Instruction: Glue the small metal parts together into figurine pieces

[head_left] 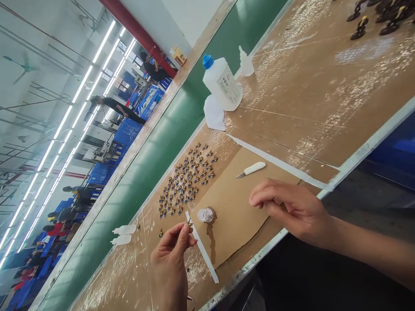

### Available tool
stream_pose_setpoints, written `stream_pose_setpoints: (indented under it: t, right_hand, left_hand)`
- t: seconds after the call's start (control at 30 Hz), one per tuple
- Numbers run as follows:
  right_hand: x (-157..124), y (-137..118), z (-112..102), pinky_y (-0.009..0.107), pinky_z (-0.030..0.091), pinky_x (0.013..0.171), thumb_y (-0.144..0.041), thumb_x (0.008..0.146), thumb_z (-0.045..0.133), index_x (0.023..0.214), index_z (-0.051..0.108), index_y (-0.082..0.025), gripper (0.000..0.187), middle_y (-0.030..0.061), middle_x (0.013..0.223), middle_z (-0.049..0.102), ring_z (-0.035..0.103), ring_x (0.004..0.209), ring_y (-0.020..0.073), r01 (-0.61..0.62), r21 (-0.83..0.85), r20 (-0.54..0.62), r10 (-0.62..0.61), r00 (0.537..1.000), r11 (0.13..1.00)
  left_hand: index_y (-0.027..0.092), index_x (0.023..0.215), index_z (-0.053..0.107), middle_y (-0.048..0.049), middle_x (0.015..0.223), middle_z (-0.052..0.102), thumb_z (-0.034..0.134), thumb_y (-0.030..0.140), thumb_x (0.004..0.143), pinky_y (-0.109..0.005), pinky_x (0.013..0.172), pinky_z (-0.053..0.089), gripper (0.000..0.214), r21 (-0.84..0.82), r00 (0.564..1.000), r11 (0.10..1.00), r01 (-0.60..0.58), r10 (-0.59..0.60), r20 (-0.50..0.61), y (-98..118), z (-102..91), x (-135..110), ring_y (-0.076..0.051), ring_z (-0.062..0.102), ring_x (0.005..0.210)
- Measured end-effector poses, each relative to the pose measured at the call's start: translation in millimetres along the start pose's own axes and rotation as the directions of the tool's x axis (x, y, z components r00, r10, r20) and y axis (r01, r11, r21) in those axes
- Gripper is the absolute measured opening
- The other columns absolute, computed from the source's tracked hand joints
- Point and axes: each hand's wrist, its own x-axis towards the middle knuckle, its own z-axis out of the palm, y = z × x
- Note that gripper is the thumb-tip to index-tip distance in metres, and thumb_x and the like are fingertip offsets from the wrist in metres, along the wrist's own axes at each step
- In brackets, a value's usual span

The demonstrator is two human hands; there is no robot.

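My left hand (173, 250) pinches a tiny dark and yellowish figurine piece (189, 223) between thumb and forefinger, above the left edge of the cardboard sheet (233, 216). My right hand (293, 207) hovers over the sheet's right side, fingers loosely bent and thumb apart, with nothing visible in it. Between the hands, a small clear jar (206, 215) sits on the cardboard beside a wet streak. Behind the right hand lies a white-handled craft knife (251, 169). Many small blue and gold figurine pieces (184, 181) are spread beyond the sheet.
A large white bottle with a blue cap (223, 82), a small dropper bottle (246, 62) and white paper (214, 113) are farther back. Two small white bottles (123, 234) lie at left. Dark figures on round bases (359, 28) stand at upper right. Workers are in the background.
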Motion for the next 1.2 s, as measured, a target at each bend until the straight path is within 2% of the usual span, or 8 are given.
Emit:
stream_pose_setpoints:
  t: [0.17,0.3,0.63,0.77,0.87,0.97,1.1,1.2]
  right_hand:
    - [-0.3,1.7,0.8,0.022,0.046,0.064,-0.002,0.082,0.044,0.093,0.058,-0.018,0.024,0.0036,0.081,0.059,0.056,0.074,0.0108,0.032,0.042,-0.024,-0.031,0.999,0.999]
    - [0.1,2.0,-0.2,0.021,0.045,0.064,-0.001,0.083,0.042,0.094,0.057,-0.018,0.025,0.0037,0.081,0.059,0.056,0.075,0.0105,0.052,0.036,-0.031,-0.051,0.998,0.998]
    - [-0.5,-0.1,-0.6,0.021,0.046,0.067,-0.002,0.083,0.041,0.092,0.057,-0.016,0.023,0.0041,0.081,0.059,0.056,0.077,0.0102,0.037,0.015,-0.01,-0.036,0.999,0.999]
    - [0.8,2.0,2.5,0.025,0.047,0.076,-0.002,0.084,0.042,0.096,0.057,-0.015,0.023,0.0056,0.086,0.06,0.057,0.084,0.0127,0.069,-0.115,0.0,-0.07,0.998,0.991]
    - [8.6,8.6,-1.0,0.036,0.044,0.09,-0.004,0.085,0.044,0.106,0.057,-0.014,0.027,0.0089,0.1,0.061,0.054,0.098,0.019,0.137,-0.402,0.082,-0.113,0.99,0.905]
    - [19.8,21.3,-10.1,0.041,0.043,0.092,-0.012,0.087,0.047,0.107,0.06,-0.011,0.024,0.011,0.104,0.061,0.051,0.104,0.0246,0.175,-0.665,0.177,-0.074,0.981,0.726]
    - [28.6,37.6,-21.1,0.037,0.046,0.084,-0.015,0.088,0.047,0.094,0.065,-0.011,0.02,0.0098,0.09,0.061,0.052,0.092,0.0234,0.263,-0.743,0.326,-0.011,0.945,0.616]
    - [28.8,41.0,-24.7,0.037,0.045,0.082,-0.017,0.089,0.046,0.091,0.065,-0.013,0.02,0.0095,0.087,0.058,0.051,0.089,0.0232,0.258,-0.768,0.341,0.033,0.939,0.586]
  left_hand:
    - [0.013,0.072,0.069,-0.0009,0.063,0.063,0.083,0.029,0.052,-0.018,0.051,0.049,0.029,-0.228,0.99,0.964,0.135,-0.121,0.075,13.2,10.2,5.4,-0.005,0.051,0.048]
    - [0.011,0.071,0.069,-0.001,0.064,0.063,0.085,0.024,0.049,-0.017,0.05,0.049,0.03,-0.295,0.974,0.929,0.223,-0.199,0.11,16.7,11.6,9.3,-0.003,0.05,0.047]
    - [0.011,0.07,0.069,-0.0014,0.062,0.064,0.085,0.024,0.049,-0.015,0.053,0.051,0.03,-0.283,0.981,0.94,0.192,-0.172,0.094,18.0,14.5,6.6,-0.004,0.053,0.049]
    - [0.014,0.071,0.069,-0.0022,0.065,0.067,0.086,0.027,0.046,-0.017,0.057,0.053,0.033,-0.319,0.989,0.938,0.14,-0.151,-0.01,13.8,14.5,-9.9,-0.007,0.059,0.054]
    - [0.018,0.071,0.071,-0.0022,0.065,0.069,0.089,0.029,0.035,-0.017,0.053,0.053,0.042,-0.425,0.972,0.899,0.104,-0.184,-0.149,-3.5,16.3,-29.5,-0.01,0.062,0.055]
    - [0.022,0.074,0.072,-0.0004,0.07,0.07,0.089,0.028,0.04,-0.018,0.057,0.055,0.038,-0.528,0.971,0.844,0.094,-0.195,-0.138,-29.7,20.8,-54.7,-0.01,0.064,0.059]
    - [0.025,0.078,0.071,0.0017,0.08,0.07,0.08,0.023,0.062,-0.014,0.062,0.054,0.018,-0.635,0.978,0.76,0.139,-0.206,-0.033,-55.0,28.8,-88.0,-0.005,0.062,0.065]
    - [0.025,0.082,0.071,0.0028,0.083,0.068,0.079,0.02,0.063,-0.01,0.065,0.053,0.021,-0.698,0.968,0.697,0.166,-0.251,-0.02,-60.4,33.6,-103.1,-0.002,0.061,0.067]
